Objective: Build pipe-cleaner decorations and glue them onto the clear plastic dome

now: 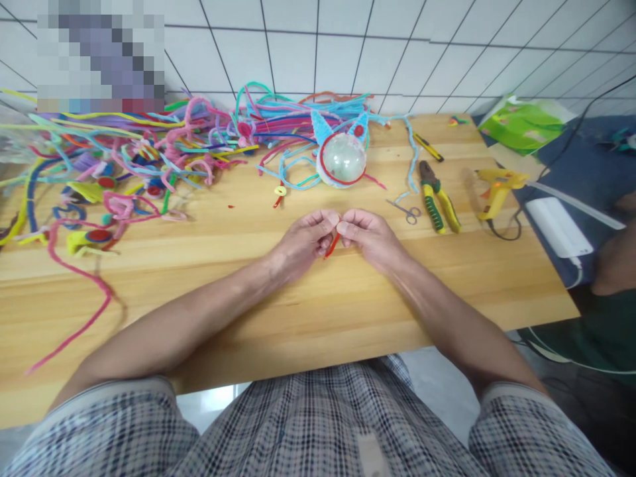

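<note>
A short red pipe cleaner point(332, 246) is pinched between the fingertips of both hands, its loose end pointing down toward me. My left hand point(309, 240) and my right hand point(366, 233) meet thumb to thumb above the wooden table, fingers closed. Part of the pipe cleaner is hidden by the fingers. Just beyond the hands stands a clear dome point(344, 159) edged in red, with two light-blue pipe-cleaner ears point(322, 127). Left of it lies a small yellow ring point(280, 191) with a red piece beside it.
Many coloured pipe cleaners point(199, 142) are heaped along the back left. Right of my hands lie small scissors point(408, 211), pliers point(438, 199), a yellow utility knife point(428, 147) and a yellow glue gun point(499, 189). A white power bank point(559, 226) and another person's arm point(616, 262) are at far right.
</note>
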Available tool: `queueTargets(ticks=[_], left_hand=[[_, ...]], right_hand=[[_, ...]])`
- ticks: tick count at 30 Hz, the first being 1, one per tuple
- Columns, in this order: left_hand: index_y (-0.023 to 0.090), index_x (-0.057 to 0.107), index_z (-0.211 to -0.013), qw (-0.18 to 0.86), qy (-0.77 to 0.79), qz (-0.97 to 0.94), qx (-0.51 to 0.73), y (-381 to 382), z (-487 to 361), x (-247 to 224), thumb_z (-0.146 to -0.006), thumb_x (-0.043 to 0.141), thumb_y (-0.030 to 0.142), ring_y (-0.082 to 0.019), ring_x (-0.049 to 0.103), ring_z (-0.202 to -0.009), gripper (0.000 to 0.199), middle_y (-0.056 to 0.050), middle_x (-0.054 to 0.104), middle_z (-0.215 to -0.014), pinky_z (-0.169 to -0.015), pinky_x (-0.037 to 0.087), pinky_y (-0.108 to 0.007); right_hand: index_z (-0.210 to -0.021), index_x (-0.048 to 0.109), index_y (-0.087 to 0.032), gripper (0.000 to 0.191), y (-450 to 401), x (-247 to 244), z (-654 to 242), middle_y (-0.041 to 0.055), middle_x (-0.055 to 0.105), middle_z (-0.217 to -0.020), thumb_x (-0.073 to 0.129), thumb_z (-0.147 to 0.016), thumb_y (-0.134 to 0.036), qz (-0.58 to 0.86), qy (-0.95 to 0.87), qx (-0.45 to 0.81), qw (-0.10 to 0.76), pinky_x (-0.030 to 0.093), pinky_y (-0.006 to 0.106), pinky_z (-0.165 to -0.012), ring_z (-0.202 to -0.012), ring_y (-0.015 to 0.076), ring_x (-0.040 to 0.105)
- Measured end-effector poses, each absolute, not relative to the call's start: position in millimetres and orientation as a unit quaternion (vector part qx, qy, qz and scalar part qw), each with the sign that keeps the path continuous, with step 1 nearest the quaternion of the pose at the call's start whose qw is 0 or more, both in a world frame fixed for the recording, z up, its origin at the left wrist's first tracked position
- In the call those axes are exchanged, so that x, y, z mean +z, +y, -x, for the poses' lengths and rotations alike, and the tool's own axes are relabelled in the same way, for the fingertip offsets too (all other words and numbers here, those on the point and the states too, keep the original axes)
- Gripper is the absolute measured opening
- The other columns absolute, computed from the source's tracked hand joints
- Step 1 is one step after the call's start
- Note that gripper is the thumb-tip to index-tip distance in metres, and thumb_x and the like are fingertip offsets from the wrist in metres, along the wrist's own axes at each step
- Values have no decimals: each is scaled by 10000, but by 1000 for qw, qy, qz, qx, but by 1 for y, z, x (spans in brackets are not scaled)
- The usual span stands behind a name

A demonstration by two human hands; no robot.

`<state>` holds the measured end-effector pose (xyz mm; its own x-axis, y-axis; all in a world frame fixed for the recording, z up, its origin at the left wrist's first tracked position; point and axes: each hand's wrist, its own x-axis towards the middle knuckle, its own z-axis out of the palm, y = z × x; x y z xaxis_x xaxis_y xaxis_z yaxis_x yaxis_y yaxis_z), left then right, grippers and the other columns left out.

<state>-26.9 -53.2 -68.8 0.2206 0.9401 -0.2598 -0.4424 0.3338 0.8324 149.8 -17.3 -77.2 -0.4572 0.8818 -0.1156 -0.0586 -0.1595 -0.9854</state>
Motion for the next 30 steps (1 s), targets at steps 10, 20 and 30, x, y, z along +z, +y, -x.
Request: queueTargets(ticks=[10, 20, 30], left_hand=[[168, 744, -905, 601, 387, -572, 403, -26, 61, -67, -842, 938, 525, -96, 448, -625, 411, 44, 599, -691, -622, 371, -247], [174, 709, -886, 564, 420, -549, 452, -33, 52, -73, -890, 875, 401, -105, 451, -622, 281, 43, 588, -690, -599, 362, -248], [165, 658, -748, 697, 427, -257, 516, -55, 19, -69, -997, 847, 295, -72, 433, -482, 339, 53, 509, -542, -495, 339, -191]], right_hand=[[-749, 652, -220, 396, -14, -74, -157, -53, 571, -680, 902, -827, -515, 364, -594, 644, 317, 369, 286, -667, -647, 116, 477], [-877, 682, -224, 425, -16, -76, -155, -13, 688, -804, 910, -832, -579, 387, -584, 631, 333, 538, 305, -730, -723, 145, 604], [-831, 671, -230, 608, -20, -87, -142, -9, 679, -733, 951, -726, -760, 392, -554, 632, 375, 541, 303, -672, -663, 146, 602]])
